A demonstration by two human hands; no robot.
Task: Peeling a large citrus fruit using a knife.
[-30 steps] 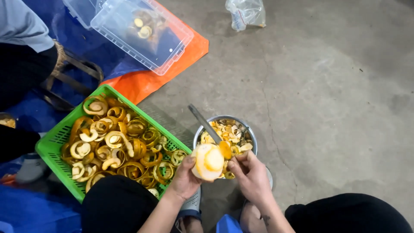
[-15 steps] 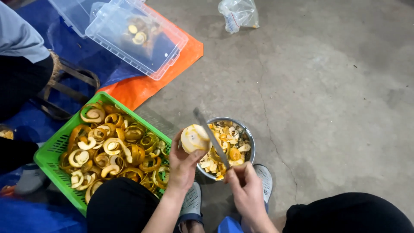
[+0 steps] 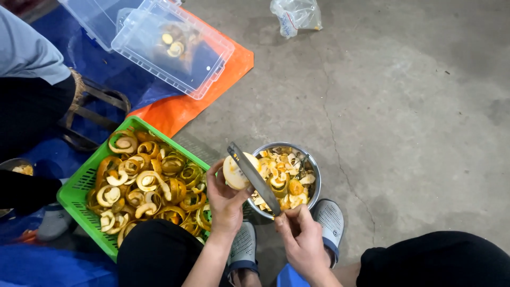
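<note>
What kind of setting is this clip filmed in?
Likely an informal fruit-processing spot on a bare concrete floor: a green basket heaped with peel, a metal bowl of scraps, and tarps spread out.

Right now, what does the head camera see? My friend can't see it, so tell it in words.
A person's left hand holds a peeled pale fruit while the right hand lays a long knife against it, over a metal bowl of scraps. A green basket of curled orange peels sits on the left.

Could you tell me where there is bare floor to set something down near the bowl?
Bare concrete floor lies open right of the metal bowl, up to the plastic bag. It is crowded left: the green basket of peels sits beside the bowl, and both hands work over its rim.
</note>
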